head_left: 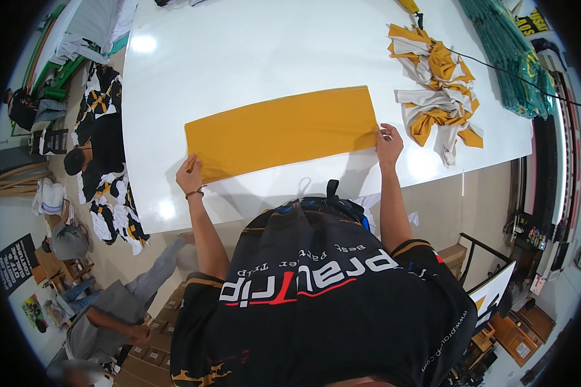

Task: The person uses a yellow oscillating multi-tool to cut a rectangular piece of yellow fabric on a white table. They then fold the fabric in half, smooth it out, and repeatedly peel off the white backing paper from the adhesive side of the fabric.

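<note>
Where the yellow cloth (284,135) lies: spread flat on the white tabletop (252,45), as a long band tilted a little, its right end farther from the person.
Left hand (189,177): its fingers (192,162) are closed in a small pinch on the left edge of the cloth, near the lower corner; a dark bracelet (195,191) is around the wrist.
Right hand (388,145): its fingers are also drawn together, pinching the right edge near the lower corner.
Cloth pile (439,84): yellow and white pieces, crumpled, to the right of the band and apart from it.
Green bundle (510,58): at the far right of the tabletop, beyond the pile.
Writing on the black shirt (329,303): large white and red letters with a red line, plus smaller pale lettering.
Writing on the walls: a dark sign (16,264) with pale letters at left; a yellow sign (532,22) with black letters at upper right.
Labels on the cardboard boxes (155,342): small and pale, too small to be read.
</note>
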The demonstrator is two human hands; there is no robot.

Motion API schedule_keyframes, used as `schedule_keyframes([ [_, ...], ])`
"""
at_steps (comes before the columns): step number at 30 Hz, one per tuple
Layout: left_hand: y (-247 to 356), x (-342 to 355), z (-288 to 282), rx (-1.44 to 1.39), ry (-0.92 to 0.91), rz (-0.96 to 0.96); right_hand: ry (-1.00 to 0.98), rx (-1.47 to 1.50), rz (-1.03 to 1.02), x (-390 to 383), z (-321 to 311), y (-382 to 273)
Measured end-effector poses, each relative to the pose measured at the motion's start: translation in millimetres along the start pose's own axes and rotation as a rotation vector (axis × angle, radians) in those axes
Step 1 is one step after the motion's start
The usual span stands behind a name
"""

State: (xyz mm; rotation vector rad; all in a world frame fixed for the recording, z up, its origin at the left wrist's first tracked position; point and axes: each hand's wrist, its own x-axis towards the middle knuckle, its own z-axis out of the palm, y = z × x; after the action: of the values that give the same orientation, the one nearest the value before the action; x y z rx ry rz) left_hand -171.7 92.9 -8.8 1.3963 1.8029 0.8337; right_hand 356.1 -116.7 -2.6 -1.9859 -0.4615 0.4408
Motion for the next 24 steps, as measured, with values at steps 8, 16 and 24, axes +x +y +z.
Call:
schedule_keyframes([
  [8,40.1,45.6,0.6,-0.211,0.009,0.080,-0.137,0.320,-0.081,52.4,13.2,-44.6],
  [16,144.4,62.0,-32.8,-0.479,0.096,0.199,-0.180,0.599,-0.150,101.2,-2.3,-146.9],
  [24,78.1,33.5,-22.4,-0.240,-0.009,0.172,-0.145,0.298,-0.148,65.8,-10.5,-70.8],
])
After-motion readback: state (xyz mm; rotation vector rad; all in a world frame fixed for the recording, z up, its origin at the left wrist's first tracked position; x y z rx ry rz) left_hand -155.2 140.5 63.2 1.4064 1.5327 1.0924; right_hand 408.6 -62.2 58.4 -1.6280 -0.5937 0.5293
